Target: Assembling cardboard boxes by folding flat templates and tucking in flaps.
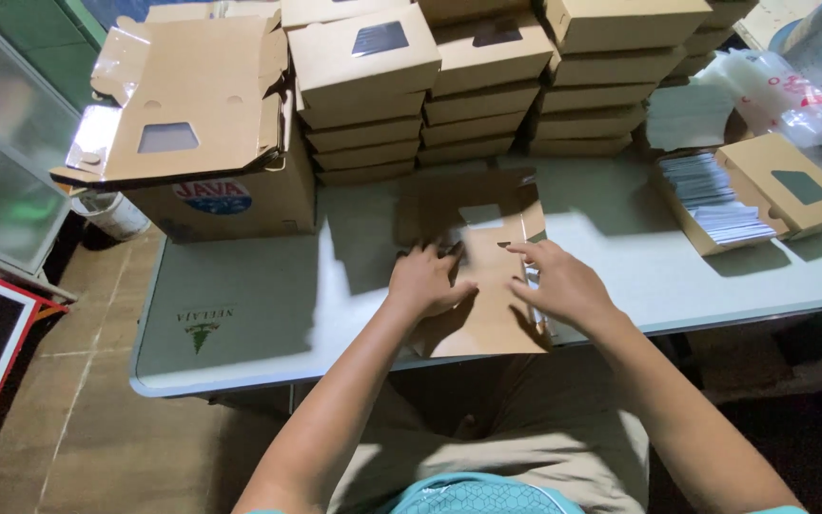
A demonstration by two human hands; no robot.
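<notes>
A flat brown cardboard box blank [483,271] with a window cut-out lies on the grey table [259,305] near its front edge. My left hand [427,279] presses on its left side with fingers spread. On the blank's right edge rests my right hand [560,283], fingers curled over a fold. Both hands touch the cardboard; neither lifts it off the table.
Stacks of folded window boxes [487,86] line the table's back. A pile of flat blanks [187,95] sits on a carton [230,200] at left. An open box with paper sheets [730,195] stands at right, plastic bags [782,90] behind it. A white bucket [116,214] stands on the floor.
</notes>
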